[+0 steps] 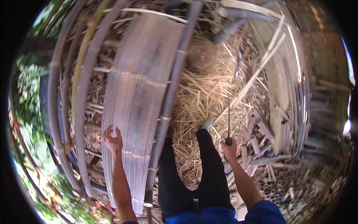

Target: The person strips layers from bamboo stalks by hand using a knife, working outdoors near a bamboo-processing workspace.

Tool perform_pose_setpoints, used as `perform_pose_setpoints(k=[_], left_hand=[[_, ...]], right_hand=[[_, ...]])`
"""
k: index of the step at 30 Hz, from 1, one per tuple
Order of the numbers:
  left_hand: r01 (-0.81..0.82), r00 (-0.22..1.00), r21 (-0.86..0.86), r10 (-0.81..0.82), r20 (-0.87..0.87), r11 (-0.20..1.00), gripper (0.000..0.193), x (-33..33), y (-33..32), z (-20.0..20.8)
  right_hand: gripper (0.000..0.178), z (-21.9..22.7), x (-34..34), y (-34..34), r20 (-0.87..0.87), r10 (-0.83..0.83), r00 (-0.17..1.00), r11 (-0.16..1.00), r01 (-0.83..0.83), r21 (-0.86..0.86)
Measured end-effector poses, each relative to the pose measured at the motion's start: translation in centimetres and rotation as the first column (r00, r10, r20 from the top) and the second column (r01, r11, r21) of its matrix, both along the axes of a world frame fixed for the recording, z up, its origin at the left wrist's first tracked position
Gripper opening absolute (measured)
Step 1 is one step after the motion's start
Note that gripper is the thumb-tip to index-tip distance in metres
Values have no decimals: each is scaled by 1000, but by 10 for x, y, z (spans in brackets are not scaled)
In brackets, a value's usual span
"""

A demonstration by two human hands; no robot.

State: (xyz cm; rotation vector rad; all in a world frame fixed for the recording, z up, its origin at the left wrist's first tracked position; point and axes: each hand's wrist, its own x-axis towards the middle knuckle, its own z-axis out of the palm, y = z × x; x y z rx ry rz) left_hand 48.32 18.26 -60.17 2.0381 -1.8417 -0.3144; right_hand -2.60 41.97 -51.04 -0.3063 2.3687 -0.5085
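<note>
My left hand [113, 140] is over the left edge of a flattened bamboo panel [132, 100]. Its fingers are curled but apart, with nothing between them; whether it touches the panel I cannot tell. Two nodes show as pale brown bands across this long, greyish panel. A dark bamboo pole [174, 80] runs along the panel's right side. Beside my right leg, my right hand [229, 150] is closed round the dark handle of a long, thin-bladed tool [228, 117]. The blade points away from me and looks like a knife seen edge-on.
Pale bamboo shavings [199, 93] cover the ground before my feet. Long split strips [257, 72] slant across at the right. Cut bamboo pieces [274, 186] lie heaped at the lower right. Several whole poles [87, 86] stand along the left, with green plants [30, 86] beyond.
</note>
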Motion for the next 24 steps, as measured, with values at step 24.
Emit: perform_pose_setpoints(k=[24], left_hand=[[510, 857, 398, -413, -308, 763, 14, -399, 89, -114]], right_hand=[[79, -428, -320, 10, -403, -312, 861, 917, 383, 110]])
